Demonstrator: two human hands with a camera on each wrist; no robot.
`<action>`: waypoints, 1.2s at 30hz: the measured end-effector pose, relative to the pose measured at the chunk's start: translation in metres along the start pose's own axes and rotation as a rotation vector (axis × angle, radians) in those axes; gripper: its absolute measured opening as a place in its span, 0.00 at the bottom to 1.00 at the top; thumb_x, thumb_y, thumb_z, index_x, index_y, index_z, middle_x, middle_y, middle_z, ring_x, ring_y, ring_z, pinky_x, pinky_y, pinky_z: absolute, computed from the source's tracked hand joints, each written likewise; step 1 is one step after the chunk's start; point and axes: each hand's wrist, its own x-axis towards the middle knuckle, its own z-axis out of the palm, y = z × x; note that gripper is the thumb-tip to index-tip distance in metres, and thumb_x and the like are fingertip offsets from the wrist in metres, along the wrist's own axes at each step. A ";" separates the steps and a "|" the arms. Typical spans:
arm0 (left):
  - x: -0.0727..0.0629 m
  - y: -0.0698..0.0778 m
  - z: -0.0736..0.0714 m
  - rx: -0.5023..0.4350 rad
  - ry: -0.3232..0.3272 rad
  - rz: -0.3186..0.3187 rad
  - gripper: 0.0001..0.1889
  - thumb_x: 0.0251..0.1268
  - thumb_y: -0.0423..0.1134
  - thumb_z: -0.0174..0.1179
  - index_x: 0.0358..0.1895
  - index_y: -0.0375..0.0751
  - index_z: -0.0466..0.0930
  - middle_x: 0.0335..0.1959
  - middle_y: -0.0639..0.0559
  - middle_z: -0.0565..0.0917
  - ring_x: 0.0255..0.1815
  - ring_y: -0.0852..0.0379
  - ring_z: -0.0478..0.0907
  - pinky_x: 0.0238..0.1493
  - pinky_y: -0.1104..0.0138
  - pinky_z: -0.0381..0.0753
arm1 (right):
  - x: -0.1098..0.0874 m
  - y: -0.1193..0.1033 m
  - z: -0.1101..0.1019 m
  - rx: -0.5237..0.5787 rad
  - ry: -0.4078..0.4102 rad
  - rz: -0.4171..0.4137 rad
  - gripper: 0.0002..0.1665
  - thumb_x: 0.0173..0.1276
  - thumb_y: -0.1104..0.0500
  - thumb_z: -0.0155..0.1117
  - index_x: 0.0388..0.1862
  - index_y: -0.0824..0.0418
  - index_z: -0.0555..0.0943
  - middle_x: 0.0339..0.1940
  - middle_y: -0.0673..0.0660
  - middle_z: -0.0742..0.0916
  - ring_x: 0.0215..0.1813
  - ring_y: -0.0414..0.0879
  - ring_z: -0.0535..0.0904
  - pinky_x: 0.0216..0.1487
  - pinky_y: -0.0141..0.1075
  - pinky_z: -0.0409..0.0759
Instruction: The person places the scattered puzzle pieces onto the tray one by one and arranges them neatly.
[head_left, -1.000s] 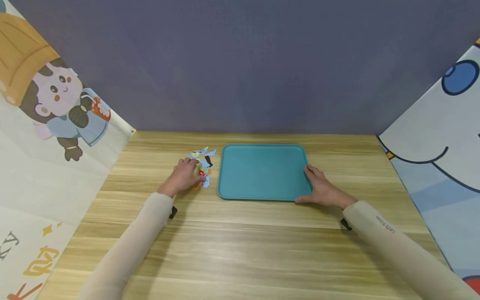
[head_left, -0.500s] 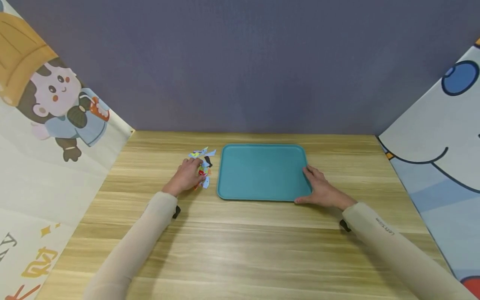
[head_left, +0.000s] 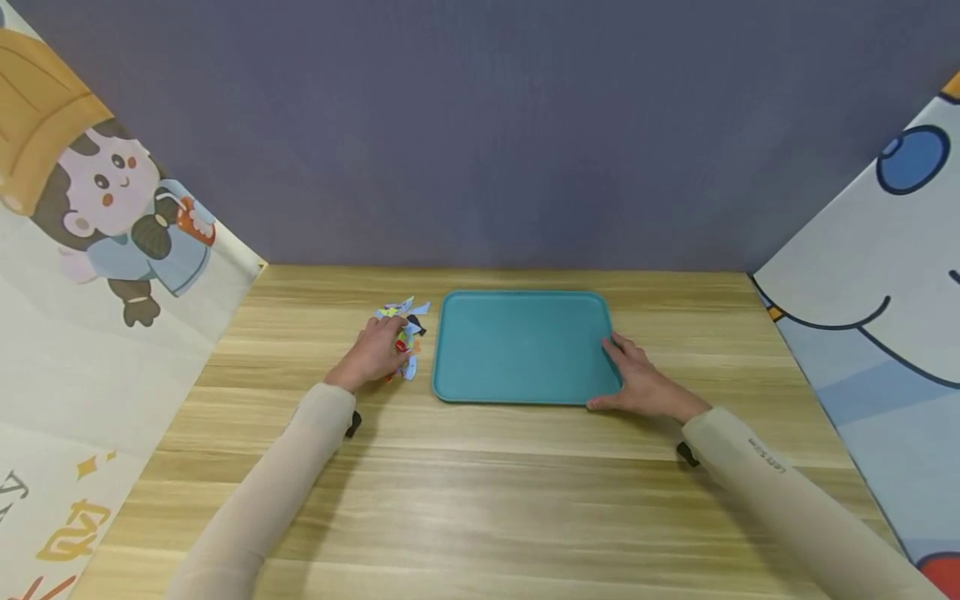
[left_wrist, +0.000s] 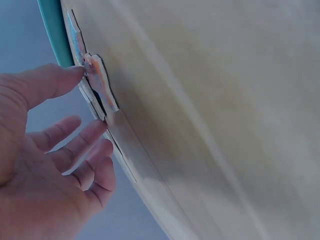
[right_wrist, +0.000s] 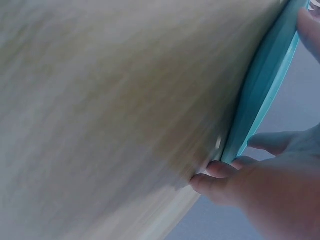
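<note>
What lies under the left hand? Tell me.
Colourful pieces on the table show partly from under the left hand; any it fully covers can't be seen.

A shallow teal tray (head_left: 525,346) with rounded corners and a raised rim lies flat just below the middle of the frame. Just left of it, irregular flat pieces (head_left: 410,367), mostly pale blue with yellow, red and orange, lie in a partly hidden cluster.

A wood-grain tabletop (head_left: 495,508) meets a dark wall (head_left: 480,133) flanked by two cartoon-printed panels (head_left: 97,358)
</note>
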 end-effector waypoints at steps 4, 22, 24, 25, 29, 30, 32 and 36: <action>0.000 0.000 -0.001 0.003 -0.006 0.005 0.31 0.59 0.38 0.65 0.63 0.32 0.65 0.61 0.37 0.70 0.57 0.42 0.61 0.58 0.49 0.62 | 0.000 0.001 0.001 -0.002 0.001 -0.004 0.71 0.49 0.35 0.72 0.74 0.71 0.44 0.74 0.70 0.44 0.72 0.68 0.40 0.64 0.63 0.52; 0.005 -0.002 -0.001 -0.005 -0.049 0.005 0.30 0.49 0.35 0.69 0.57 0.32 0.68 0.38 0.46 0.78 0.55 0.37 0.64 0.59 0.46 0.60 | 0.000 0.001 0.002 -0.010 0.001 0.005 0.71 0.47 0.33 0.72 0.74 0.70 0.45 0.75 0.68 0.44 0.72 0.67 0.40 0.64 0.62 0.53; 0.004 -0.002 -0.001 -0.008 -0.053 -0.007 0.31 0.48 0.35 0.69 0.57 0.32 0.68 0.38 0.46 0.79 0.55 0.38 0.64 0.58 0.47 0.61 | 0.000 0.001 0.003 -0.011 0.002 0.005 0.71 0.47 0.33 0.72 0.74 0.70 0.45 0.75 0.68 0.44 0.72 0.67 0.41 0.64 0.62 0.53; 0.003 -0.002 -0.001 -0.009 -0.056 -0.007 0.31 0.48 0.35 0.69 0.57 0.32 0.68 0.39 0.46 0.79 0.55 0.38 0.64 0.57 0.47 0.61 | 0.000 0.001 0.003 -0.012 0.004 0.006 0.72 0.47 0.33 0.72 0.74 0.70 0.45 0.75 0.68 0.44 0.72 0.67 0.41 0.64 0.63 0.53; 0.000 -0.002 -0.003 0.001 -0.048 0.006 0.30 0.48 0.36 0.69 0.56 0.29 0.69 0.43 0.43 0.80 0.55 0.37 0.64 0.58 0.47 0.61 | 0.001 0.002 0.003 -0.013 0.014 0.023 0.74 0.46 0.32 0.72 0.75 0.70 0.43 0.75 0.67 0.45 0.72 0.67 0.42 0.64 0.63 0.52; -0.001 -0.001 -0.004 0.006 -0.046 0.012 0.30 0.48 0.36 0.69 0.55 0.28 0.70 0.46 0.41 0.79 0.56 0.36 0.64 0.59 0.46 0.60 | 0.001 0.002 0.003 -0.010 0.017 0.029 0.74 0.45 0.32 0.72 0.75 0.69 0.42 0.75 0.68 0.45 0.72 0.67 0.42 0.64 0.63 0.52; -0.003 -0.001 -0.006 0.011 -0.042 0.016 0.31 0.48 0.36 0.69 0.56 0.27 0.70 0.49 0.40 0.78 0.56 0.36 0.64 0.59 0.46 0.60 | 0.001 0.002 0.003 -0.002 0.021 0.040 0.76 0.45 0.32 0.73 0.75 0.70 0.40 0.75 0.68 0.46 0.72 0.67 0.43 0.64 0.62 0.53; -0.006 0.002 -0.011 0.006 -0.050 -0.006 0.36 0.46 0.37 0.71 0.61 0.27 0.67 0.43 0.41 0.79 0.57 0.36 0.64 0.60 0.46 0.60 | 0.001 0.002 0.003 0.011 0.024 0.058 0.77 0.45 0.32 0.73 0.74 0.71 0.38 0.74 0.69 0.45 0.72 0.68 0.45 0.64 0.62 0.54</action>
